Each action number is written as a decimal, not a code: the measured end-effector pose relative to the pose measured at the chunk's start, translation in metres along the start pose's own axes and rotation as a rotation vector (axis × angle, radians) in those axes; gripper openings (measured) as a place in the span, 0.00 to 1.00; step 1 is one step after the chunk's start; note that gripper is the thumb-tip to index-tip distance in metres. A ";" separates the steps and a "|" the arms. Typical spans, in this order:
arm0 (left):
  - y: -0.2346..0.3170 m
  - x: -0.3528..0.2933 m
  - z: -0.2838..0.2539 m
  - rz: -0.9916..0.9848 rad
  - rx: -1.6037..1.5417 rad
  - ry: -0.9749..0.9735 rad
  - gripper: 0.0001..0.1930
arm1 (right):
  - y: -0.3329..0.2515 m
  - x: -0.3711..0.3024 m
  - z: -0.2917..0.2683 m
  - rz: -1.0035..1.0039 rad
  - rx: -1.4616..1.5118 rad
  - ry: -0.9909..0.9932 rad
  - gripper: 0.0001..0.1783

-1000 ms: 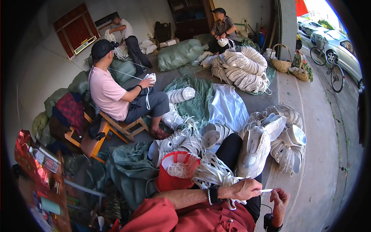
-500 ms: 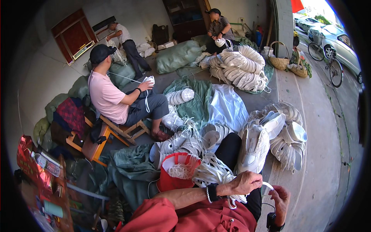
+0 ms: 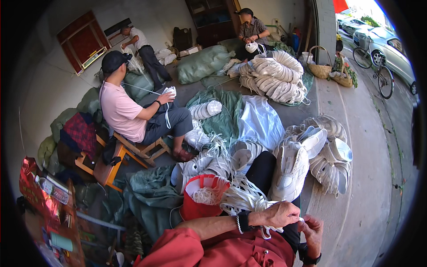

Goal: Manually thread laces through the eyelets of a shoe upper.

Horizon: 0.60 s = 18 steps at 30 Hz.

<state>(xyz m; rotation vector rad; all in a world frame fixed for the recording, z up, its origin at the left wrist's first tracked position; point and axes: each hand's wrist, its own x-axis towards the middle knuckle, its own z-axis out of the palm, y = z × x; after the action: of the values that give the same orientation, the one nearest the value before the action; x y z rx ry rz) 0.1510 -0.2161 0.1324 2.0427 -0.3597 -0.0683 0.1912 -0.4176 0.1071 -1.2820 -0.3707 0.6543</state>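
Both hands meet on one white lace, close against the chest.
Left hand [image 3: 278, 214] pinches the lace [image 3: 303, 219]; right hand [image 3: 312, 231], just beside, fingers curled on its end; lace bundle [image 3: 242, 198] left.

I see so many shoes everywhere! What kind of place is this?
Probably a small open-front workshop where shoes are laced: heaps of white shoes, a red bucket of white laces, and people sitting at work beside the street.

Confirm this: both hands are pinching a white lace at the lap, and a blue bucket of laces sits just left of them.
Wrong on one point: the bucket is red, not blue. The head view shows the left hand and right hand meeting on the white lace, with the bucket of laces just left.
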 end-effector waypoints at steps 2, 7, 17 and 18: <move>-0.001 -0.003 -0.004 -0.038 0.004 -0.008 0.10 | 0.003 -0.001 -0.009 -0.032 0.013 0.065 0.06; -0.007 -0.004 -0.008 -0.094 -0.084 -0.001 0.10 | 0.007 0.005 -0.025 -0.077 -0.054 0.127 0.05; -0.008 0.000 -0.001 -0.040 -0.040 0.018 0.13 | -0.009 0.008 0.016 -0.002 0.005 -0.016 0.12; -0.009 0.000 -0.003 -0.069 -0.017 0.004 0.13 | -0.009 0.009 0.016 0.000 0.005 -0.025 0.11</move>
<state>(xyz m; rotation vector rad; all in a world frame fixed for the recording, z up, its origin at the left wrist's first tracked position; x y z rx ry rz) 0.1539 -0.2101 0.1261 2.0385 -0.2856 -0.1093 0.1912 -0.4013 0.1191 -1.2701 -0.3897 0.6709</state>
